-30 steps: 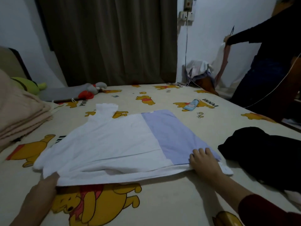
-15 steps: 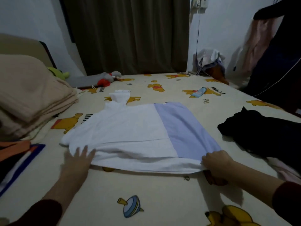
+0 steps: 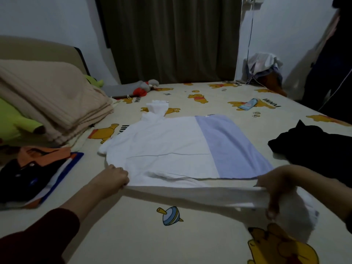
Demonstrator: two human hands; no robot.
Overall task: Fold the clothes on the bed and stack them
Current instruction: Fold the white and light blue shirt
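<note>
A white shirt with a pale blue panel [image 3: 171, 147] lies spread on the cartoon-print bed sheet [image 3: 133, 235]. My left hand [image 3: 112, 178] grips its near left edge. My right hand [image 3: 276, 187] grips the near right edge and holds it lifted off the bed, so the edge stretches taut between both hands. A dark garment [image 3: 312, 145] lies crumpled to the right. A stack of folded clothes [image 3: 36, 172], orange, dark and blue-trimmed, sits at the left.
Folded beige blankets [image 3: 49, 100] and a green plush toy [image 3: 15, 121] fill the left side. A grey and red plush toy [image 3: 141, 88] and a small blue packet [image 3: 247, 104] lie farther back. A person in dark clothes [image 3: 333, 63] stands at the right.
Both hands have closed on the shirt's near edge. My right hand has lifted it and pulled it toward me. The camera has swung left.
</note>
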